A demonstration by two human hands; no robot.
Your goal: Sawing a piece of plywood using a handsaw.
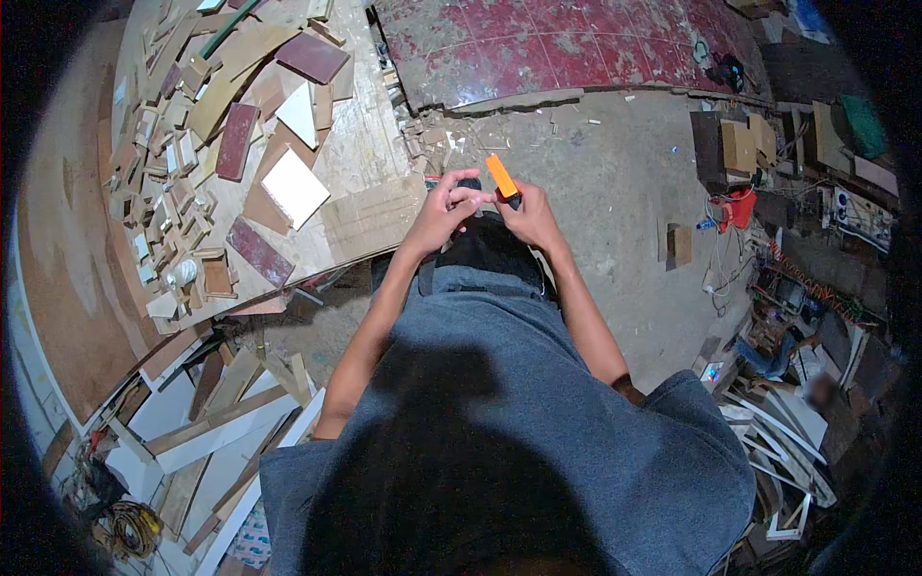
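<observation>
Both hands raised together at chest height over the concrete floor (595, 182). Right hand (530, 217) clamped on orange utility knife (501, 178), tilted up for access. Left hand (444, 209) pinching its lower end. Offcuts left piled on worktop (355, 154).

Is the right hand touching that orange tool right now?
Touching. The head view shows the right hand with its fingers closed on the lower end of the orange tool.
</observation>
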